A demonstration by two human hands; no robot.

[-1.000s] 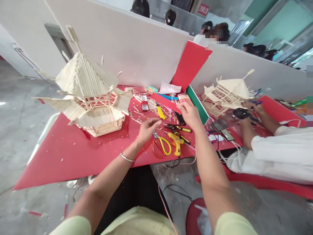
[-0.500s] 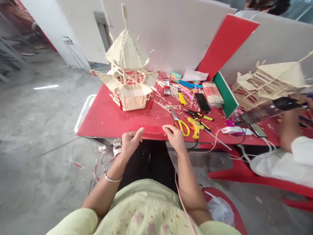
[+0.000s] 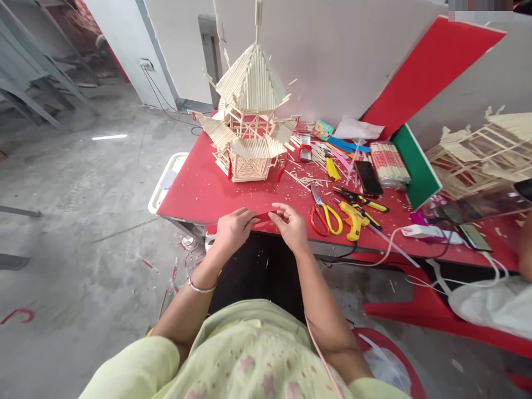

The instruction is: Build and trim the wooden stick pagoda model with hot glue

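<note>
A thin red strip, perhaps film or paper, stretches between my hands at the table's front edge. My left hand pinches its left part, and a red end shows beyond the knuckles. Thumb and fingers of my right hand grip the other end. Just right of that hand lie scissors with one red and one yellow handle, and a yellow glue gun. Behind my hands stands a small pagoda model built of pale wooden sticks, with red tassels hanging from its corners.
Loose sticks, a yellow cutter, black-and-yellow pliers, a phone and a stick bundle crowd the red table. A green board separates another stick model. A co-worker's arm shows at right.
My hands have come closer together, and the red strip between them looks narrower and more folded or tilted. The left hand has turned knuckles up. The view has shifted left.
</note>
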